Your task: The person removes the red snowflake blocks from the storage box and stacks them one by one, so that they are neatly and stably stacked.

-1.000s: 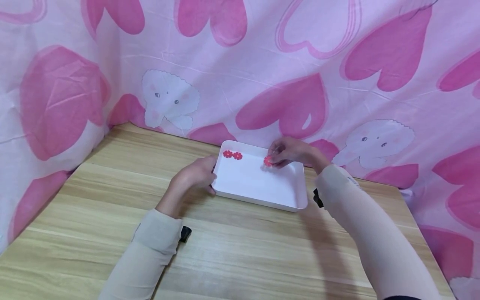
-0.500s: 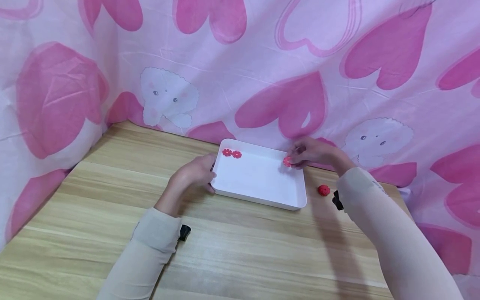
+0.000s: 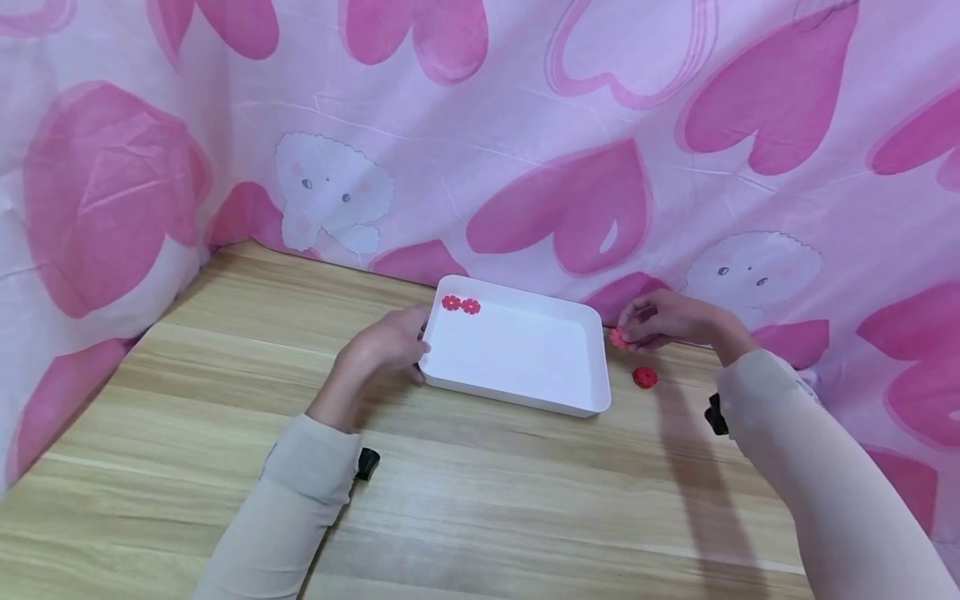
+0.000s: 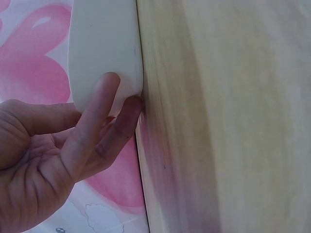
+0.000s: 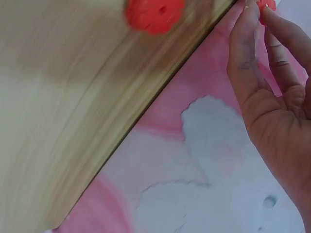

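Observation:
A shallow white tray (image 3: 517, 350) stands near the back of the table. My left hand (image 3: 382, 343) grips its left end; in the left wrist view the fingers (image 4: 97, 121) press against the end wall. Two red flower-shaped discs (image 3: 461, 305) lie side by side in the tray's back left corner. Just past the tray's right rim, my right hand (image 3: 667, 318) pinches another red flower-shaped disc (image 3: 618, 337) between thumb and finger. A darker red, thicker-looking flower-shaped piece (image 3: 644, 377) lies on the table below that hand; it is also in the right wrist view (image 5: 154, 14).
The wooden table (image 3: 480, 500) ends at the back against a pink cloth (image 3: 435, 167) printed with hearts and white animals. A black strap end (image 3: 367, 463) sticks out by the left sleeve, another black piece (image 3: 717, 414) by the right one.
My right hand has moved right with the pinched disc, from over the tray to beyond its right rim. The red piece on the table has come into view. The left hand stays on the tray.

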`<move>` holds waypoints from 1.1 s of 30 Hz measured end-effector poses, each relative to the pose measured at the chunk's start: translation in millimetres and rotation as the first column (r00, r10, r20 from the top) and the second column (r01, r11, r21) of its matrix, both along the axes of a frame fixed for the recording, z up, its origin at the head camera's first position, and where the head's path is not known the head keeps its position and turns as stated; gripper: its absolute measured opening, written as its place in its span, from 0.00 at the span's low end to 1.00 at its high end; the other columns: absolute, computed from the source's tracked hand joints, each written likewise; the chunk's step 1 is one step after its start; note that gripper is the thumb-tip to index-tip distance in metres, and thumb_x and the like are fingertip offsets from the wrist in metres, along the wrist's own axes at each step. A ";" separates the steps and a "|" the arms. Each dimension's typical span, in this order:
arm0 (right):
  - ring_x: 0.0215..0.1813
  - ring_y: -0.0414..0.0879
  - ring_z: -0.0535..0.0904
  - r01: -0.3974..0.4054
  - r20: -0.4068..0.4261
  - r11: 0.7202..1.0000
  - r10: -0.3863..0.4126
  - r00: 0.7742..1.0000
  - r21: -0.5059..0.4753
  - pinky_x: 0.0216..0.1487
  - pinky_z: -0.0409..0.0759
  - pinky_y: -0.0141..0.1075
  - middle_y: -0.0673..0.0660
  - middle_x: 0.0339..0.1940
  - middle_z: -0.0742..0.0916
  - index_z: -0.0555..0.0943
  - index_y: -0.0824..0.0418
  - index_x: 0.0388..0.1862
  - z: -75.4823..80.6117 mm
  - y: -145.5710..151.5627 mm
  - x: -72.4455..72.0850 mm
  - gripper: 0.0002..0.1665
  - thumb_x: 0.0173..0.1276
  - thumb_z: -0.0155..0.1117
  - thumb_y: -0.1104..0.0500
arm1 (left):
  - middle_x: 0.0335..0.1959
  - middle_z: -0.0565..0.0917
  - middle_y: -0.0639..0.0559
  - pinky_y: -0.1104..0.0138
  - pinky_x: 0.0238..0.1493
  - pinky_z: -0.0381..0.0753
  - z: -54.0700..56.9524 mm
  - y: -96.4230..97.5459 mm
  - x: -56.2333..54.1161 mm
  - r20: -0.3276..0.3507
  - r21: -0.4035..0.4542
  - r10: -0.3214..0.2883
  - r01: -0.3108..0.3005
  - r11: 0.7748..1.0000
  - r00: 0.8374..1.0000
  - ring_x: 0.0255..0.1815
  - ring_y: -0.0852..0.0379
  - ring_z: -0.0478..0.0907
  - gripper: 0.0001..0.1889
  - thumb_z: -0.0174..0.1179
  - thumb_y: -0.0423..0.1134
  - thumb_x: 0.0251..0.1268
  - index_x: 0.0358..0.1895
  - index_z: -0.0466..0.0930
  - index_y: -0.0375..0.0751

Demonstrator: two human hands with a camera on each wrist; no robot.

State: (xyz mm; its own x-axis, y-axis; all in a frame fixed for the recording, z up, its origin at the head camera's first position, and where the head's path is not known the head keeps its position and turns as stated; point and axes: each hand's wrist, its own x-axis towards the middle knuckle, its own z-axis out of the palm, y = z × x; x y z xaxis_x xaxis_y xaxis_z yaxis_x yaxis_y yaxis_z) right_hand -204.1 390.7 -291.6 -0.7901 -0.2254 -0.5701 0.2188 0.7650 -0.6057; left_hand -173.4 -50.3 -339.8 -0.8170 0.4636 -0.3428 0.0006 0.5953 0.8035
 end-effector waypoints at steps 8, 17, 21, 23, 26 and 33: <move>0.41 0.43 0.88 0.043 0.067 0.999 -0.045 0.997 0.028 0.49 0.93 0.39 0.56 0.42 0.90 0.77 0.74 0.60 -6.7 23.9 8.6 0.19 0.75 0.68 0.66 | 0.55 0.81 0.32 0.61 0.47 0.93 -1.9 -1.1 -1.5 0.002 -0.015 -0.004 0.004 1.000 1.000 0.35 0.47 0.89 0.21 0.49 0.24 0.82 0.73 0.65 0.27; 0.42 0.44 0.87 0.046 0.133 0.997 -0.055 0.990 0.064 0.46 0.92 0.36 0.56 0.44 0.88 0.77 0.72 0.61 -12.2 39.1 17.1 0.20 0.76 0.68 0.64 | 0.54 0.81 0.32 0.62 0.49 0.91 -0.7 0.1 -0.6 -0.002 -0.017 0.011 -0.011 1.000 1.000 0.34 0.47 0.90 0.19 0.47 0.24 0.82 0.70 0.66 0.25; 0.43 0.44 0.88 0.048 0.155 0.997 -0.056 0.986 0.055 0.44 0.91 0.35 0.56 0.44 0.89 0.77 0.72 0.60 -15.4 45.4 21.5 0.18 0.76 0.67 0.65 | 0.54 0.81 0.32 0.62 0.49 0.91 -0.2 0.2 -0.8 -0.006 -0.021 0.011 -0.011 1.000 1.000 0.34 0.47 0.90 0.19 0.47 0.24 0.82 0.70 0.66 0.25; 0.43 0.44 0.88 0.051 0.165 0.998 -0.058 0.985 0.046 0.44 0.91 0.34 0.56 0.43 0.89 0.77 0.72 0.60 -17.5 47.7 23.2 0.17 0.77 0.67 0.65 | 0.54 0.82 0.33 0.62 0.50 0.91 0.0 0.2 -0.8 -0.012 -0.026 0.009 -0.009 1.000 1.000 0.34 0.47 0.90 0.19 0.48 0.24 0.82 0.70 0.67 0.25; 0.43 0.44 0.89 0.065 0.171 0.997 -0.069 0.983 0.032 0.44 0.91 0.34 0.56 0.42 0.90 0.78 0.72 0.59 -21.3 50.2 25.0 0.16 0.76 0.66 0.66 | 0.54 0.82 0.33 0.61 0.52 0.90 0.2 -0.1 -0.8 -0.018 -0.033 0.008 -0.009 0.999 1.000 0.34 0.47 0.90 0.19 0.48 0.24 0.82 0.70 0.67 0.25; 0.40 0.44 0.89 0.089 0.160 0.996 -0.090 0.983 0.012 0.44 0.93 0.36 0.57 0.39 0.91 0.78 0.72 0.57 -28.4 50.6 27.4 0.16 0.76 0.68 0.65 | 0.54 0.82 0.33 0.62 0.50 0.91 -0.5 0.1 -0.8 -0.016 -0.024 0.006 -0.007 1.000 1.000 0.34 0.47 0.90 0.19 0.48 0.24 0.82 0.71 0.67 0.26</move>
